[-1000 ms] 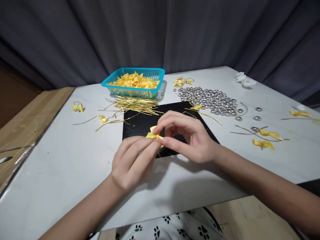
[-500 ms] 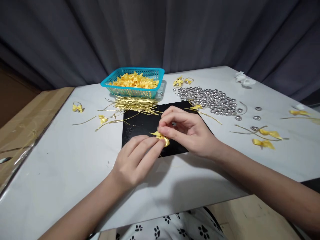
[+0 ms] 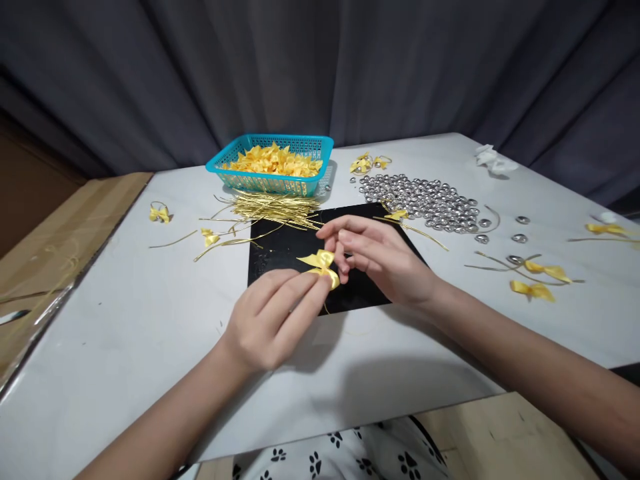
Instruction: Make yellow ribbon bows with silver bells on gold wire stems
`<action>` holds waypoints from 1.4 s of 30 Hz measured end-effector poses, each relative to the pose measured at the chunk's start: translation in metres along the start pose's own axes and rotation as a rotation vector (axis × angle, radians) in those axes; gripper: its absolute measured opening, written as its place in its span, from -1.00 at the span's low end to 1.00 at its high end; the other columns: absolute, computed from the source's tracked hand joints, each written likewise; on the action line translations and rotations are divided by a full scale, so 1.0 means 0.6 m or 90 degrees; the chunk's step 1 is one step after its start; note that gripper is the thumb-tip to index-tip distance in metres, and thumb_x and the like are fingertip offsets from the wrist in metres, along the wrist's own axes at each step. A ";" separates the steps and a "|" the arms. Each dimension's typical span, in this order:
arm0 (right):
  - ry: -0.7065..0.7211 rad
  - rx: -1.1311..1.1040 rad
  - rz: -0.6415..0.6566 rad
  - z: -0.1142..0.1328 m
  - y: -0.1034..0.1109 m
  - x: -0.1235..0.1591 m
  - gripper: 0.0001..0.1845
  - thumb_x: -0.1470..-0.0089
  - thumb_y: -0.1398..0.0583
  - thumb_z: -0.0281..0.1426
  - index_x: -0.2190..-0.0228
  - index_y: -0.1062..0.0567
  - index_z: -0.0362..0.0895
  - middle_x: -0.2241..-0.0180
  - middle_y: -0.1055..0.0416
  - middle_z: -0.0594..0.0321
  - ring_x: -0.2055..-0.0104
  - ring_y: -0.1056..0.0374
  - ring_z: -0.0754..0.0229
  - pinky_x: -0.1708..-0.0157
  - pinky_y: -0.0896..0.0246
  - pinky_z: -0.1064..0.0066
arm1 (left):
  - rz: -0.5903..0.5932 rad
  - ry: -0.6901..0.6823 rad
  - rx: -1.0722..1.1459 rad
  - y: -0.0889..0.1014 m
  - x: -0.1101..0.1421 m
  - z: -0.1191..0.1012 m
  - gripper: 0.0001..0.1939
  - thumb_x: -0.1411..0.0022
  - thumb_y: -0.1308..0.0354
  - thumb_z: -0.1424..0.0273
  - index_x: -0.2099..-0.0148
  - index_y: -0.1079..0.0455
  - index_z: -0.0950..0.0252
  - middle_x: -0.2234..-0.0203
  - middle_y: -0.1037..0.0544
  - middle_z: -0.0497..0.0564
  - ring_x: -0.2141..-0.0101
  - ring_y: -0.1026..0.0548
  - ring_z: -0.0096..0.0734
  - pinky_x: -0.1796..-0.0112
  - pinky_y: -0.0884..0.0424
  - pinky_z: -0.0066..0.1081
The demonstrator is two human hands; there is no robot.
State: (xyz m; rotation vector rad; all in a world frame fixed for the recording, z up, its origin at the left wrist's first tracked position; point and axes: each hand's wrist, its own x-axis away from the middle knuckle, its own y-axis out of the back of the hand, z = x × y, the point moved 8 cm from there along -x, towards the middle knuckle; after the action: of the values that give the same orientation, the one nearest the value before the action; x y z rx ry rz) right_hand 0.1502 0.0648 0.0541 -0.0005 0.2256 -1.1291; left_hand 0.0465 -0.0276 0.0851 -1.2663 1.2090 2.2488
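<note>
My left hand pinches a small yellow ribbon bow above the black mat. The bow's loops stick out past my fingertips, and a thin gold strand hangs below them. Close on the bow's right side is my right hand, its fingers partly curled and apart from one another. One of its fingertips is at or very near the bow's edge; whether it touches I cannot tell. Behind the mat lies a pile of gold cords. A heap of shiny silver beads spreads to the back right.
A turquoise basket of yellow bows stands at the back of the white table. Loose bows and cords lie on the right. A looped bow sits at the left. White crumpled scraps lie far right; cardboard borders the left.
My right hand had its thumb and finger on the bow; now its fingers have spread and drawn back a little. The bow stays in my left hand, turned so that more of it shows.
</note>
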 end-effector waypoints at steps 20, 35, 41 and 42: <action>0.225 0.310 0.102 0.033 -0.022 0.003 -0.87 -0.09 -0.14 -0.48 0.47 -0.45 -0.21 0.36 -0.28 0.22 0.34 -0.27 0.33 0.39 -0.26 0.48 | 0.015 0.042 0.022 -0.018 0.008 0.014 -0.72 -0.12 -0.14 0.64 0.08 -0.36 0.42 0.37 -0.56 0.13 0.36 -0.45 -0.33 0.37 -0.44 -0.34; 0.274 0.141 -0.168 0.074 0.036 0.011 -0.85 -0.16 -0.07 -0.41 0.46 -0.32 -0.14 0.43 -0.27 0.31 0.34 -0.27 0.34 0.24 -0.27 0.43 | 0.125 -0.019 0.084 -0.064 0.014 0.000 -0.82 -0.15 -0.07 0.66 0.15 -0.34 0.50 0.40 -0.52 0.18 0.37 -0.42 -0.32 0.35 -0.44 -0.32; 0.132 -0.110 -0.203 0.069 0.082 -0.004 -0.85 -0.14 -0.12 -0.34 0.45 -0.30 -0.11 0.49 -0.28 0.42 0.47 -0.27 0.44 0.35 -0.30 0.56 | 0.193 0.013 0.088 -0.078 0.022 0.006 -0.82 -0.20 -0.02 0.63 0.13 -0.34 0.46 0.36 -0.51 0.17 0.34 -0.40 -0.30 0.32 -0.42 -0.31; 0.131 -0.115 -0.213 0.074 0.088 -0.003 -0.85 -0.14 -0.12 -0.35 0.45 -0.31 -0.11 0.50 -0.27 0.43 0.48 -0.26 0.45 0.35 -0.30 0.57 | 0.197 0.014 0.091 -0.079 0.022 0.006 -0.82 -0.20 -0.02 0.63 0.13 -0.35 0.46 0.35 -0.51 0.17 0.34 -0.40 -0.29 0.32 -0.42 -0.31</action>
State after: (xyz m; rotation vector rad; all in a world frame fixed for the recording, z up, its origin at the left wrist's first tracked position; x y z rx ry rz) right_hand 0.2047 0.0842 0.0920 -0.0850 0.5253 -1.4401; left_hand 0.0653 0.0020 0.0500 -1.1173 1.6392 2.3055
